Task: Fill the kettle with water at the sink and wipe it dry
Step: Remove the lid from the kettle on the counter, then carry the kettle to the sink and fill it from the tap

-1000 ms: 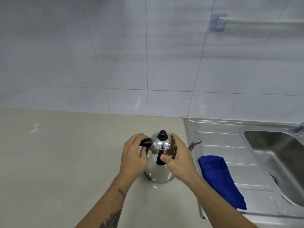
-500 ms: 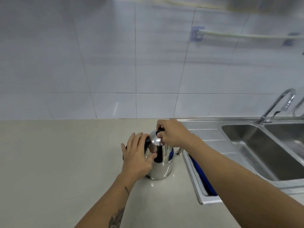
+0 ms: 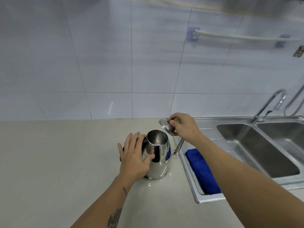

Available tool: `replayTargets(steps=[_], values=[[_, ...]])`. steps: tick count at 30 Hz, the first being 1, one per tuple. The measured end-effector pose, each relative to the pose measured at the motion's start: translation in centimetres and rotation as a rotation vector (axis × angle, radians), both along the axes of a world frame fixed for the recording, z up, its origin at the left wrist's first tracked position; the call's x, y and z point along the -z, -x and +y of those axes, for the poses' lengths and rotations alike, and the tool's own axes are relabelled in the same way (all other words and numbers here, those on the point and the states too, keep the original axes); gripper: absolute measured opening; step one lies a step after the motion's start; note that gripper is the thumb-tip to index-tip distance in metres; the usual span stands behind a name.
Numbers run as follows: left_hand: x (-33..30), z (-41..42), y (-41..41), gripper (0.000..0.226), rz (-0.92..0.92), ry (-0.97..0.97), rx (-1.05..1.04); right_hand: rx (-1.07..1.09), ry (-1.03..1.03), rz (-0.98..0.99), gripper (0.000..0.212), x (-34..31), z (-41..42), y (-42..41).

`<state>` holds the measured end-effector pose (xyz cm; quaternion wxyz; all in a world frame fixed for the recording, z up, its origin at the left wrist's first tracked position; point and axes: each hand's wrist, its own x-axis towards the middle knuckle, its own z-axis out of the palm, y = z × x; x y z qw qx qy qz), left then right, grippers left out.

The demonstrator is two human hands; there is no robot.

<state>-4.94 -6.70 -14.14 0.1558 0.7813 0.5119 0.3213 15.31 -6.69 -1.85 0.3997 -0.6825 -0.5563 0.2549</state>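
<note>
A steel kettle (image 3: 157, 159) stood open on the counter (image 3: 57, 162), left of the sink (image 3: 256, 145). The left hand (image 3: 134, 157) rested open-fingered against its handle side; the right hand (image 3: 182, 126) pinched the lifted lid (image 3: 165, 126). That light pinch could let the lid slip.

The left hand (image 3: 134, 159) hides the kettle (image 3: 158, 160) handle.

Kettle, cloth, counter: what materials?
Kettle: looks like polished stainless steel, mirror reflections on its body; handle looks like black plastic. Cloth: blue, soft and matte, probably microfibre. Counter: beige, smooth, slightly glossy; stone or composite, cannot tell.
</note>
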Motion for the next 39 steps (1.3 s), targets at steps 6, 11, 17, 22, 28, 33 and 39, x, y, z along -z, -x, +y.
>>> replayTargets(steps=[6, 11, 17, 22, 28, 33, 39], values=[[0.2, 0.2, 0.3, 0.072, -0.04, 0.003, 0.013, -0.029, -0.12, 0.031, 0.018, 1.5, -6.1, -1.1], [0.0, 0.1, 0.2, 0.072, -0.059, 0.03, 0.016, -0.076, 0.07, -0.251, 0.018, 10.1, -12.5, 1.1], [0.0, 0.2, 0.5, 0.07, -0.062, 0.029, 0.029, -0.275, 0.221, -0.534, 0.023, 16.0, -12.8, 3.3], [0.3, 0.6, 1.1, 0.061, -0.137, -0.017, 0.046, -0.215, 0.217, -0.299, 0.034, 15.6, -12.2, 2.7], [0.4, 1.1, 1.8, 0.058, -0.208, -0.074, -0.018, 0.314, 0.092, 0.312, 0.036, 11.7, -7.5, -1.8], [-0.1, 1.6, 1.0, 0.058, -0.276, -0.126, -0.069, 0.239, 0.166, 0.58, 0.019, 9.9, -3.6, -2.5], [-0.8, 2.5, 0.7, 0.056, -0.3, -0.178, -0.019, 0.337, 0.046, 0.598, 0.016, 11.1, -3.2, -1.8]])
